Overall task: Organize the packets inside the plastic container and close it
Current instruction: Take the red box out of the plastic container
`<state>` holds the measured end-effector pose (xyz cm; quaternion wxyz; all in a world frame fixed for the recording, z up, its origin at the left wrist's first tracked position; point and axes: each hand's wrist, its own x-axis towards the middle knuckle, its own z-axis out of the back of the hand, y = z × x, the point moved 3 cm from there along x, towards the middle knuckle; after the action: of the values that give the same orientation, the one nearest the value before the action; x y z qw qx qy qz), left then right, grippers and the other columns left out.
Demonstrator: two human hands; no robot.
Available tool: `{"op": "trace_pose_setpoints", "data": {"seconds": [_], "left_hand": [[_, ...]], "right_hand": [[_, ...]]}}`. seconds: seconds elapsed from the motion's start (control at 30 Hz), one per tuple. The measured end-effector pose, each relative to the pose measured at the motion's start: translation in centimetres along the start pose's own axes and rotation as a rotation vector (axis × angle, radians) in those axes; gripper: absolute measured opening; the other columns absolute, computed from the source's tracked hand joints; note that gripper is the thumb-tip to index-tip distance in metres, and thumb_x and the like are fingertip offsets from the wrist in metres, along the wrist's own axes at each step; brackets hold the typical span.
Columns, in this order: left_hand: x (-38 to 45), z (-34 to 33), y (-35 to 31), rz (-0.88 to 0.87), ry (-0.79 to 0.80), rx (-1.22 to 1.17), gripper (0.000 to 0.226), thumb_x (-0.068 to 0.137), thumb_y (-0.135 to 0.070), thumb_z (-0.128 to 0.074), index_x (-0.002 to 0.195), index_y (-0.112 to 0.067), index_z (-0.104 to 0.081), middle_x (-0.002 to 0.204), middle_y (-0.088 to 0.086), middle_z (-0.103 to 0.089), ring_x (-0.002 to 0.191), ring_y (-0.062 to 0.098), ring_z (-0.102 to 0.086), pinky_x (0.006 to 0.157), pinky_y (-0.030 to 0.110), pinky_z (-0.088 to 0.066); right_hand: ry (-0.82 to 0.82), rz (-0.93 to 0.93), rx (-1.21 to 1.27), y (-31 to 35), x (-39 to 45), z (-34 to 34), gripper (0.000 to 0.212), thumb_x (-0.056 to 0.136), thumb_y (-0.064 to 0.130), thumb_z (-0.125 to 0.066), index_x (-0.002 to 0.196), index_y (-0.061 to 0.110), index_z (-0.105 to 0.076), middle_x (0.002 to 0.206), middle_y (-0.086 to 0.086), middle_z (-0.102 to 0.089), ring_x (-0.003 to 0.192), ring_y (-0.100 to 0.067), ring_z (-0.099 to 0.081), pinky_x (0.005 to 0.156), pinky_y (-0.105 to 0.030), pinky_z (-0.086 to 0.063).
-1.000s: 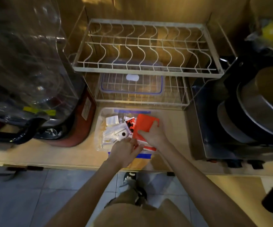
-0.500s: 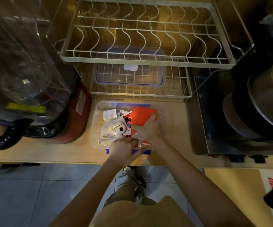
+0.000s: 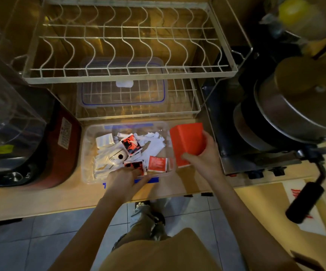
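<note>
Container [image 3: 89,153], clear plastic, open on the counter [image 3: 41,196] below the dish rack [image 3: 127,75]. Packets [image 3: 131,146], white and red, lie loose inside. Left hand [image 3: 124,179] at the near rim, fingers curled on a red-black packet [image 3: 133,165]. Right hand [image 3: 203,153], grip closed on an orange box [image 3: 187,140], just beside the container's right wall. Lid [image 3: 123,94] on the rack's lower shelf.

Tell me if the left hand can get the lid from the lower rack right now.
Probably yes. The left hand is only sorting packets in the open container, and the lid lies just behind it on the lower rack, though the upper rack overhangs it.
</note>
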<state>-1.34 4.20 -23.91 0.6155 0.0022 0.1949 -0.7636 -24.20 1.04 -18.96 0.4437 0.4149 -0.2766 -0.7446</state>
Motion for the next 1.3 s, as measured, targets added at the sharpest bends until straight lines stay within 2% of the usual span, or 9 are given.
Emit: {"op": "trace_pose_setpoints", "data": {"seconds": [0.17,0.33,0.43,0.57,0.73,0.83,1.0,1.13,1.3], "left_hand": [[-0.1,0.0,0.2,0.007,-0.023,-0.040,0.088,0.065,-0.081,-0.004,0.102,-0.033,-0.068,0.087,-0.003,-0.073,0.080,0.013,-0.063,0.063,0.025,-0.046],[-0.1,0.1,0.0,0.004,0.056,-0.076,0.072,0.079,-0.074,-0.021,0.095,-0.024,-0.071,0.081,-0.001,-0.068,0.070,0.011,-0.052,0.053,0.013,-0.030],[0.0,0.0,0.0,0.002,0.052,-0.104,0.083,0.071,-0.075,-0.013,0.093,-0.022,-0.072,0.083,0.002,-0.072,0.073,0.013,-0.058,0.055,0.013,-0.030],[0.0,0.3,-0.1,0.030,0.067,-0.080,0.086,0.068,-0.076,-0.008,0.088,-0.022,-0.072,0.076,0.000,-0.070,0.071,0.013,-0.060,0.056,0.023,-0.038],[-0.3,0.9,-0.4,0.105,0.225,-0.157,0.058,0.085,-0.064,-0.038,0.067,-0.013,-0.059,0.078,0.006,-0.070,0.071,0.018,-0.059,0.053,0.026,-0.036],[-0.2,2.0,-0.2,0.179,0.263,-0.407,0.039,0.090,-0.034,-0.048,0.074,-0.004,-0.066,0.075,0.015,-0.064,0.077,0.028,-0.061,0.062,0.027,-0.039],[0.6,4.7,3.6,0.368,-0.155,-0.450,0.020,0.085,-0.006,-0.051,0.089,-0.002,-0.070,0.093,0.020,-0.073,0.085,0.033,-0.067,0.075,0.034,-0.051],[2.0,4.3,6.2,0.394,-0.159,-0.376,0.042,0.079,0.004,-0.053,0.119,-0.005,-0.057,0.124,0.019,-0.057,0.111,0.034,-0.057,0.093,0.038,-0.046],[3.7,3.4,7.1,0.305,-0.095,-0.252,0.062,0.075,0.012,-0.048,0.135,-0.004,-0.039,0.144,0.020,-0.037,0.131,0.035,-0.038,0.108,0.040,-0.036]], "right_hand": [[-0.023,-0.102,-0.127,-2.5,1.5,-0.9,0.103,0.064,0.026,-0.078,0.146,0.023,-0.015,0.140,-0.013,-0.029,0.125,-0.035,-0.040,0.105,-0.052,-0.038],[-0.006,-0.153,-0.295,-3.1,2.6,-2.5,0.106,0.067,0.033,-0.079,0.147,0.017,-0.012,0.141,-0.018,-0.028,0.128,-0.040,-0.033,0.106,-0.054,-0.034],[-0.005,-0.122,-0.332,-2.9,2.8,-3.1,0.105,0.068,0.037,-0.079,0.146,0.016,-0.012,0.143,-0.019,-0.026,0.129,-0.041,-0.031,0.107,-0.053,-0.033],[-0.005,-0.149,-0.420,-1.6,2.6,-2.9,0.082,0.078,0.034,-0.069,0.143,0.012,-0.024,0.143,-0.020,-0.031,0.131,-0.040,-0.030,0.107,-0.050,-0.032],[-0.146,0.311,-0.471,3.7,-0.6,-4.9,0.041,0.088,0.018,-0.056,0.126,0.007,-0.048,0.132,-0.016,-0.048,0.123,-0.032,-0.041,0.105,-0.041,-0.034],[0.035,0.511,-0.427,5.7,-1.5,-8.5,0.040,0.086,0.012,-0.056,0.126,0.012,-0.050,0.132,-0.009,-0.049,0.124,-0.025,-0.041,0.103,-0.033,-0.034],[0.315,0.485,-0.409,6.0,-0.8,-14.1,0.049,0.083,0.009,-0.063,0.130,0.013,-0.047,0.135,-0.008,-0.048,0.124,-0.024,-0.044,0.095,-0.032,-0.040],[0.443,0.420,-0.478,4.9,-0.6,-17.1,0.053,0.079,0.017,-0.067,0.129,0.016,-0.049,0.133,-0.008,-0.048,0.123,-0.025,-0.045,0.096,-0.037,-0.043],[0.412,0.405,-0.578,4.4,-0.8,-19.4,0.061,0.078,0.029,-0.069,0.132,0.013,-0.044,0.135,-0.010,-0.045,0.126,-0.027,-0.040,0.095,-0.038,-0.042]]}}
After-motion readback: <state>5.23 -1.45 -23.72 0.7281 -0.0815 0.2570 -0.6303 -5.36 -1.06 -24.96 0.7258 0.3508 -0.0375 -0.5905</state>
